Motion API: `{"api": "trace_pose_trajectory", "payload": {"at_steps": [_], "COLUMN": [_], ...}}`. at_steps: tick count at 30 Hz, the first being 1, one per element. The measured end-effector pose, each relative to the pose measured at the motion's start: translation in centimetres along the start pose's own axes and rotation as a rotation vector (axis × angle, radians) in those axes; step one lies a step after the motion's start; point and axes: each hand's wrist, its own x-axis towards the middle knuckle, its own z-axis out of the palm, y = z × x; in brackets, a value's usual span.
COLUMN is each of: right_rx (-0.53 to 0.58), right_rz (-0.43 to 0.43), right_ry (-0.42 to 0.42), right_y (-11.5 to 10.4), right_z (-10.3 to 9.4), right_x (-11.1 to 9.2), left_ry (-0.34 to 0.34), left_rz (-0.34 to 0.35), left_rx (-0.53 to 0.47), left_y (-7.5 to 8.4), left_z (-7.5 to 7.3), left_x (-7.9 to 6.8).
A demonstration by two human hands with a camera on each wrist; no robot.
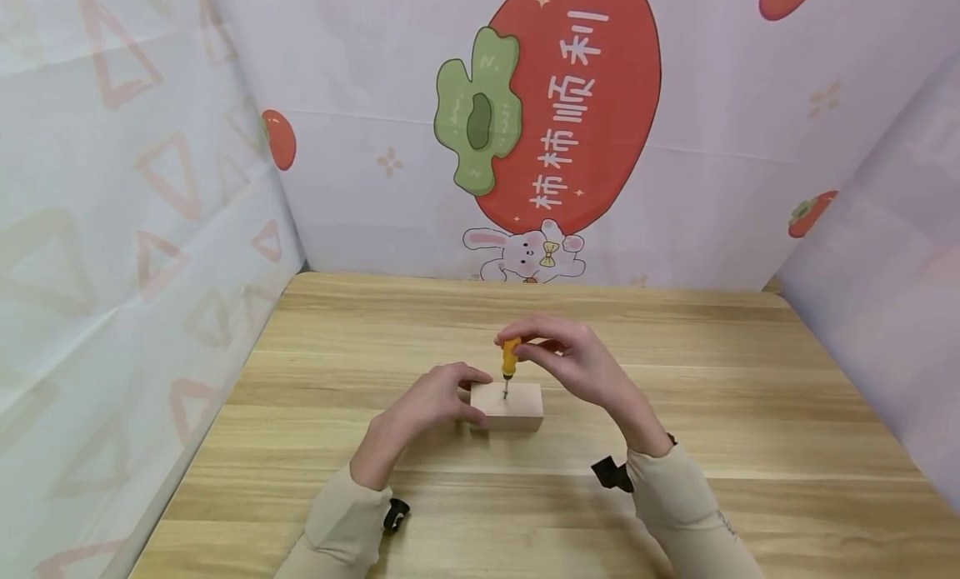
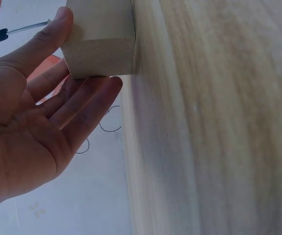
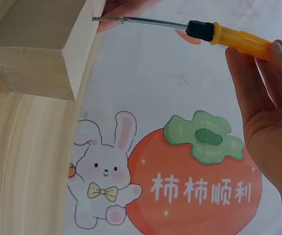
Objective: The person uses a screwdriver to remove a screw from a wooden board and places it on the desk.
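Note:
A pale wooden block (image 1: pixel 521 402) lies on the table, and my left hand (image 1: pixel 429 402) holds its left end between thumb and fingers. The thumb (image 2: pixel 48 41) presses one side while the fingertips reach the opposite side. From the block's top face stands a threaded screw (image 3: pixel 106 18), its tip at the wood and much of its thread showing. A screwdriver (image 3: pixel 243 43) with a yellow handle and black collar is upright over it, its shaft meeting the screw head. My right hand (image 1: pixel 573 358) pinches the top of that handle with thumb and fingertips.
The wood-grain table (image 1: pixel 360 329) extends around the block on all sides. Behind it hangs a white backdrop (image 1: pixel 360 204) printed with a large red persimmon and a rabbit; another printed sheet (image 1: pixel 135 254) runs along the left. Black camera mounts (image 1: pixel 613 474) sit at both wrists.

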Motion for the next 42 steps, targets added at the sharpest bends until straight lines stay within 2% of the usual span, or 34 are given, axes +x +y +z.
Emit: {"api": "trace_pose_trajectory", "payload": {"at_steps": [3, 10, 14, 22, 29, 42], "right_rx": [-0.005, -0.092, -0.122, -0.088, -0.070, -0.171], "right_rz": [0.001, -0.057, -0.070, -0.081, -0.050, -0.047], "right_ry": [0.027, 0.168, 0.194, 0.200, 0.152, 0.186], "right_y": [0.2, -0.1, -0.2, -0.2, -0.2, -0.2], "right_z": [0.2, 1.0, 1.1, 0.8, 0.8, 1.3], "right_x": [-0.2, -0.2, -0.1, -0.1, -0.1, 0.0], "left_ry": [-0.001, -0.002, -0.002, 0.005, 0.002, -0.001], "left_rz": [-0.001, 0.000, -0.003, -0.011, -0.007, -0.008], "left_rx": [0.002, 0.007, -0.002, -0.001, 0.003, 0.006], "left_y": [0.0, -0.2, -0.2, -0.2, -0.2, -0.2], "left_z": [0.0, 0.1, 0.1, 0.1, 0.1, 0.1], "left_x": [0.0, 0.0, 0.0, 0.0, 0.0, 0.1]}}
